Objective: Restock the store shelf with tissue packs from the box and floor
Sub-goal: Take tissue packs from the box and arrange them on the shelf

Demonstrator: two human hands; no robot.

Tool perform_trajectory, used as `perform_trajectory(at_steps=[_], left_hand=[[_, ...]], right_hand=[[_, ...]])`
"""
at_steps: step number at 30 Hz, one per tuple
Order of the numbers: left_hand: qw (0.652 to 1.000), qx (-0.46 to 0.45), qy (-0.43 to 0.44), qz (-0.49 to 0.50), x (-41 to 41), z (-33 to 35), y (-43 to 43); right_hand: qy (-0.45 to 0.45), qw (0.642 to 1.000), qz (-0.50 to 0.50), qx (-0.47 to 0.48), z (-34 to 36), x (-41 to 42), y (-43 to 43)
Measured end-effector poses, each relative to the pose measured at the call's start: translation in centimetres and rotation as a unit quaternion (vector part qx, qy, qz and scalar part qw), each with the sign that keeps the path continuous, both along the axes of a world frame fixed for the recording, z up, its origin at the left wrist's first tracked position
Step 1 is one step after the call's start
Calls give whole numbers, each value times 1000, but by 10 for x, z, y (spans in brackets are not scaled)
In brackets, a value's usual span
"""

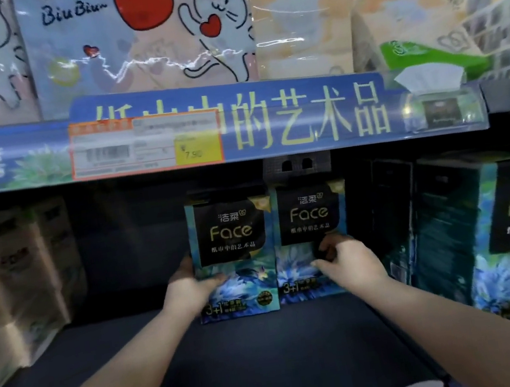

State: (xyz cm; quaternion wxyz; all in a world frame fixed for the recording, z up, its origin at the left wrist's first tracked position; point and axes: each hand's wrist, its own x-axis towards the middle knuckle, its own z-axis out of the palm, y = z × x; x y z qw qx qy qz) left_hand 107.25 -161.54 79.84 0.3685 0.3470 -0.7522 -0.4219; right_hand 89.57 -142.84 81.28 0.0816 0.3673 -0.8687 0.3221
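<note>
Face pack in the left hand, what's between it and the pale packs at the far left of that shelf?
Nothing: in the head view, only bare dark shelf separates the pale packs from the Face pack.

The left forearm and right forearm enter from the lower corners of the frame, bare to the frame edge. The left hand and right hand are bare and slightly blurred.

Bright above, dim below, soft throughout.
Glare streaks the plastic wrap of the cat-print packs and the shelf-edge banner; the lower shelf lies in shadow, and edges bend and blur with wide-angle distortion.
</note>
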Motion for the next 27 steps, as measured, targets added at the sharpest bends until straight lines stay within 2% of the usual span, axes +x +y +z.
perform_trajectory(at_steps=[6,11,15,18,22,27], left_hand=[[1000,3,-3,3,-17,-7,-3],[1000,17,9,8,-21,-8,-1],[999,31,16,2,-20,-8,0],[999,36,19,0,-18,-4,2],[999,32,18,-17,-18,-4,7],[999,27,24,-12,-17,-6,2]], right_hand=[[0,998,-56,-22,-9,-18,5],[-18,999,-45,-9,-11,-26,5],[43,991,-75,-102,-6,-25,1],[-44,979,-98,-173,2,-35,-2],[-216,951,1,-220,-4,-45,-9],[-244,943,-6,-225,-9,-47,-9]])
